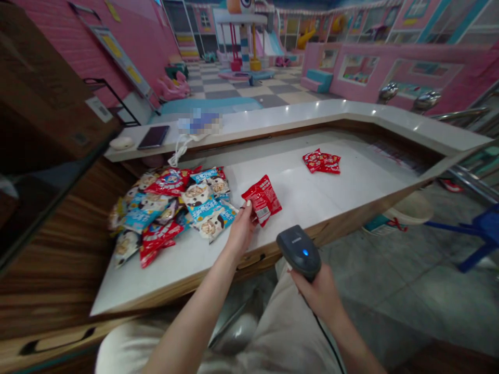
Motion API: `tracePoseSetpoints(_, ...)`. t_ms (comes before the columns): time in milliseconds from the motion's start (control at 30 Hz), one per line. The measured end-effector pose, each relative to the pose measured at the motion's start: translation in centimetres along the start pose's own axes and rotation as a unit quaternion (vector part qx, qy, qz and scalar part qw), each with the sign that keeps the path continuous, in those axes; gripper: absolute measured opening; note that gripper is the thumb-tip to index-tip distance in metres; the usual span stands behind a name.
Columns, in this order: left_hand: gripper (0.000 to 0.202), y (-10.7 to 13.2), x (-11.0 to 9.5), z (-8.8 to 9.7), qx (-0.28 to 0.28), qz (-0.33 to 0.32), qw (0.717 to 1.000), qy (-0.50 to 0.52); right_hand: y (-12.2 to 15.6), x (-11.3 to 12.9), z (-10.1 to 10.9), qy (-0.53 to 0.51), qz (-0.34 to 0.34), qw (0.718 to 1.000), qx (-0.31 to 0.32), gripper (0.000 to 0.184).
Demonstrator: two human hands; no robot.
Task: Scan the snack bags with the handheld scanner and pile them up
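Observation:
My left hand (pixel 244 227) pinches a red snack packet (pixel 265 199) by its left edge, just above the white desk (pixel 300 197). A white barcode label shows on the packet's lower face. In front of the desk edge, my right hand (pixel 317 291) is wrapped round the handle of a dark barcode scanner (pixel 299 252) with a blue light lit on top. The scanner's head points toward the packet, and a black cord trails down from it. Left of my left hand lies a pile of blue and red snack packets (pixel 148 208). More red packets (pixel 322 161) lie farther back on the right.
A raised ledge (pixel 265 120) runs along the back, bearing a dark phone (pixel 154 137) and a white cable (pixel 179 150). A cardboard box (pixel 50 88) stands at left. Right of the desk are a bucket (pixel 409 210) and a blue stool (pixel 483 234).

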State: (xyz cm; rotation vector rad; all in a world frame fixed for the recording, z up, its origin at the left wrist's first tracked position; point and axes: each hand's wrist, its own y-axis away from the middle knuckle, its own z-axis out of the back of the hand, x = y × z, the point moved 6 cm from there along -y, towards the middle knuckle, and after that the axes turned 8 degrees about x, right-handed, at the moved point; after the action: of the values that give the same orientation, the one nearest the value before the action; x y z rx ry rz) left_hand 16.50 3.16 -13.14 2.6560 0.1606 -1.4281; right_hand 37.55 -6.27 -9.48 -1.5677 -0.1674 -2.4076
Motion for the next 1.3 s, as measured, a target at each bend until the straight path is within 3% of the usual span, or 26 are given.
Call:
tracePoseSetpoints(133,0.033,2.3,0.3,2.0,-0.025,0.050,0.992,0.110,0.8,1.5,-1.7,0.012,-0.001,0.999,0.034,0.019)
tracePoseSetpoints(300,0.027,2.7,0.5,2.8,-0.016,0.044,0.982,0.182,1.4,2.1,-3.5,0.044,-0.001,0.997,0.060,0.018)
tracePoseSetpoints(433,0.027,2.8,0.5,2.6,-0.005,0.036,0.984,0.177,1.3,2.6,-3.9,0.062,0.008,0.997,0.049,0.016)
tracePoseSetpoints(633,0.031,3.0,0.4,2.5,-0.001,0.078,0.983,0.166,0.9,3.2,-4.0,0.077,0.015,0.996,0.052,0.015)
tracePoseSetpoints(900,0.028,3.1,0.6,2.9,-0.014,0.027,0.985,0.172,1.3,2.8,-3.6,0.076,0.013,0.996,0.037,0.016)
tracePoseSetpoints(1000,0.028,2.9,-0.4,2.3,-0.013,0.002,0.994,0.112,1.4,2.5,-3.1,0.073,-0.001,0.997,0.033,0.019)
tracePoseSetpoints(1100,0.029,1.8,-3.5,1.1,0.011,-0.077,0.996,-0.039,1.3,2.3,-2.3,0.069,-0.008,0.997,0.022,0.021)
tracePoseSetpoints(1200,0.022,0.0,-7.2,0.3,0.036,-0.180,0.951,-0.247,1.1,1.8,-1.5,0.062,-0.007,0.998,0.012,0.020)
tracePoseSetpoints(1300,0.022,-1.9,-8.4,0.6,0.057,-0.199,0.900,-0.384,0.9,1.1,-0.7,0.057,-0.007,0.998,-0.001,0.022)
